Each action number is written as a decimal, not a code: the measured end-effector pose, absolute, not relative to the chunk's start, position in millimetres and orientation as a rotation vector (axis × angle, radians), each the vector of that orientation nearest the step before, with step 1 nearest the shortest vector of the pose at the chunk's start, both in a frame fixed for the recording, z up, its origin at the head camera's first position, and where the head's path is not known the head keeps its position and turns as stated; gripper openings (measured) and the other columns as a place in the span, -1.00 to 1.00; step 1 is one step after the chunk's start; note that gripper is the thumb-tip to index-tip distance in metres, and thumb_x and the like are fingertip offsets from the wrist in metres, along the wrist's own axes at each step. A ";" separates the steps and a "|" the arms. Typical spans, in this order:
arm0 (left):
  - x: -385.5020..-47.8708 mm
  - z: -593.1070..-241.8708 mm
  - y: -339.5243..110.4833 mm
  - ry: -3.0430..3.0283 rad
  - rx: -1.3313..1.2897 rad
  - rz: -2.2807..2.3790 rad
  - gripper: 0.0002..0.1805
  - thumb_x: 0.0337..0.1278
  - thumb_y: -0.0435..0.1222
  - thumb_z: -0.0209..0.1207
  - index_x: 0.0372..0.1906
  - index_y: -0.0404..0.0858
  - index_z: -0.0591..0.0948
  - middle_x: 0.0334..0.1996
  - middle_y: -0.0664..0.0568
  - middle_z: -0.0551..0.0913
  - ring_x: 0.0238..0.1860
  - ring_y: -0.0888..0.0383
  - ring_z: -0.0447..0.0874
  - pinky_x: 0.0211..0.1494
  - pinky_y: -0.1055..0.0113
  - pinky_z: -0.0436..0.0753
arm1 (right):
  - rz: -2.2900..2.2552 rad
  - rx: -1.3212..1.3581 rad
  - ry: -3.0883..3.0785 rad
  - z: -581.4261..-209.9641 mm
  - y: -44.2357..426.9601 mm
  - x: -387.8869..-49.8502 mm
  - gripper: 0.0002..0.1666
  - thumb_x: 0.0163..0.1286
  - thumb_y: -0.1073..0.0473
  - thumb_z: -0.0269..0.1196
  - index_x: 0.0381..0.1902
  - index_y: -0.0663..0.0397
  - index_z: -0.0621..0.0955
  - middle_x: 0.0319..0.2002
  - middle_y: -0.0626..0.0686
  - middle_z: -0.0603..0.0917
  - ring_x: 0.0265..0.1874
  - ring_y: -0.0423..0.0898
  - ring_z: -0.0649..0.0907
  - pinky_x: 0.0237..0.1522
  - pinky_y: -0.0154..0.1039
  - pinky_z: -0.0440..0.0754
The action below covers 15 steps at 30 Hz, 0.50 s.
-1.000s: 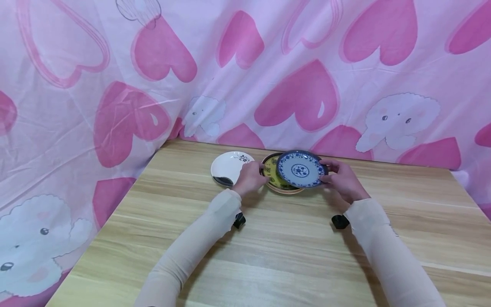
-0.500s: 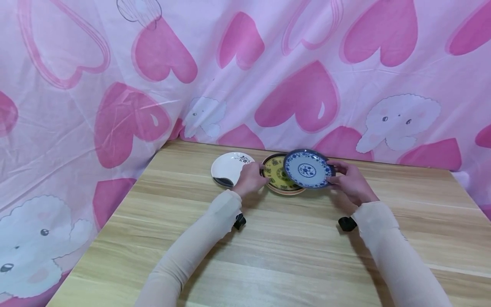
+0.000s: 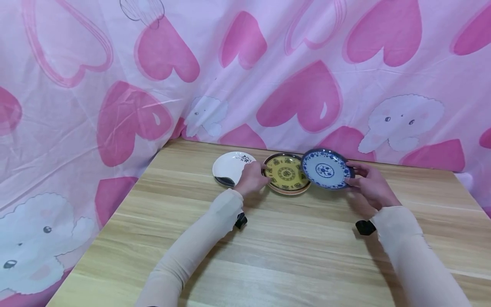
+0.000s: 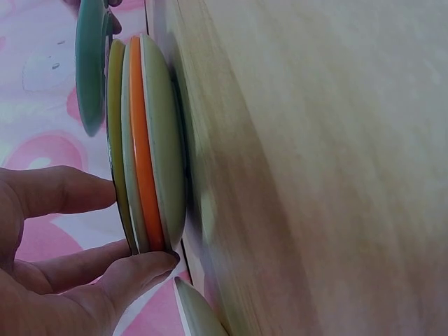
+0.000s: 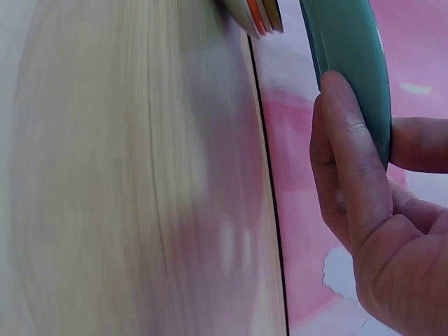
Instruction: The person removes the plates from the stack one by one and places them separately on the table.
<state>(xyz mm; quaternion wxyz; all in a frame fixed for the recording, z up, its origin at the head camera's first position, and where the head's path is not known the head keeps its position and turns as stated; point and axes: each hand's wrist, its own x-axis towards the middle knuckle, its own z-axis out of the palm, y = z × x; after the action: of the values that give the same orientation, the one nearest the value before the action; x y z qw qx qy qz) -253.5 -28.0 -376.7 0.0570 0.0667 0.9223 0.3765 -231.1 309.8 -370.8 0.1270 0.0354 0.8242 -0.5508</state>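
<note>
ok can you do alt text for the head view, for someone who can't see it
A person's right hand holds a blue-and-white plate above a wooden table, while the left hand grips the edge of a yellow-topped stack of plates. A white plate lies left of the stack, and pink heart-print cloth hangs behind.

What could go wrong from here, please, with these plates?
The blue-patterned plate may slip, as the right hand grips it at one edge only. The plate stack, topped by the yellow plate, could slide if the left hand pulls at its edge.
</note>
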 end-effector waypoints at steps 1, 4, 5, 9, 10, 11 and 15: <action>-253.7 -376.6 -28.3 2.800 0.201 1.139 -0.43 0.07 -0.36 0.37 0.24 -0.39 0.57 0.24 -0.24 0.62 0.35 -0.16 0.52 0.49 0.08 0.46 | -1.601 0.111 2.396 -370.3 311.4 -230.8 -0.13 0.46 0.39 0.11 0.61 0.07 0.04 0.43 0.25 0.17 0.08 -0.11 0.48 0.12 -0.29 0.72; -253.7 -376.2 -29.2 2.808 0.196 1.134 -0.44 0.06 -0.36 0.37 0.23 -0.39 0.58 0.23 -0.23 0.63 0.35 -0.15 0.53 0.49 0.09 0.47 | -1.589 0.127 2.407 -369.6 315.3 -229.5 -0.12 0.45 0.38 0.12 0.61 0.08 0.03 0.45 0.27 0.15 0.09 -0.10 0.47 0.12 -0.30 0.72; -253.7 -376.3 -29.3 2.806 0.194 1.136 -0.44 0.06 -0.36 0.37 0.23 -0.39 0.58 0.24 -0.23 0.63 0.35 -0.15 0.53 0.49 0.09 0.47 | -1.586 0.126 2.412 -369.9 316.8 -229.1 -0.13 0.45 0.38 0.12 0.61 0.09 0.02 0.45 0.29 0.14 0.09 -0.09 0.47 0.12 -0.30 0.72; -253.2 -376.8 -28.7 2.798 0.192 1.143 -0.43 0.07 -0.36 0.37 0.24 -0.38 0.57 0.24 -0.22 0.63 0.35 -0.14 0.52 0.49 0.10 0.47 | -1.559 0.120 2.438 -372.7 324.7 -226.8 -0.14 0.46 0.40 0.10 0.61 0.14 0.01 0.43 0.33 0.15 0.10 -0.06 0.45 0.09 -0.31 0.73; -253.1 -376.7 -28.4 2.798 0.195 1.142 -0.43 0.08 -0.36 0.37 0.24 -0.38 0.57 0.24 -0.22 0.63 0.35 -0.14 0.52 0.49 0.10 0.47 | -1.552 0.122 2.444 -373.8 327.1 -226.4 -0.14 0.46 0.40 0.09 0.61 0.14 0.01 0.42 0.32 0.16 0.10 -0.06 0.45 0.09 -0.31 0.73; -253.0 -376.5 -27.9 2.794 0.196 1.148 -0.43 0.08 -0.36 0.37 0.25 -0.39 0.57 0.24 -0.23 0.62 0.35 -0.15 0.52 0.49 0.09 0.47 | -1.543 0.131 2.449 -375.0 329.6 -225.9 -0.14 0.46 0.40 0.10 0.60 0.15 0.01 0.41 0.32 0.17 0.09 -0.06 0.45 0.08 -0.32 0.73; -252.7 -376.0 -27.1 2.800 0.204 1.132 -0.43 0.08 -0.35 0.37 0.24 -0.39 0.57 0.24 -0.23 0.63 0.35 -0.17 0.52 0.48 0.07 0.47 | -1.548 0.156 2.442 -379.6 338.4 -224.6 -0.13 0.45 0.43 0.08 0.60 0.19 -0.02 0.36 0.30 0.20 -0.01 -0.19 0.51 0.06 -0.32 0.74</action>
<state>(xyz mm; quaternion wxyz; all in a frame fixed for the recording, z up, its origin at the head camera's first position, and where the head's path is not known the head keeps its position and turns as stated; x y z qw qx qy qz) -252.7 -27.1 -376.0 0.0571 0.0672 0.9235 0.3734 -224.6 338.4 -379.6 0.1228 0.0536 0.8369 -0.5306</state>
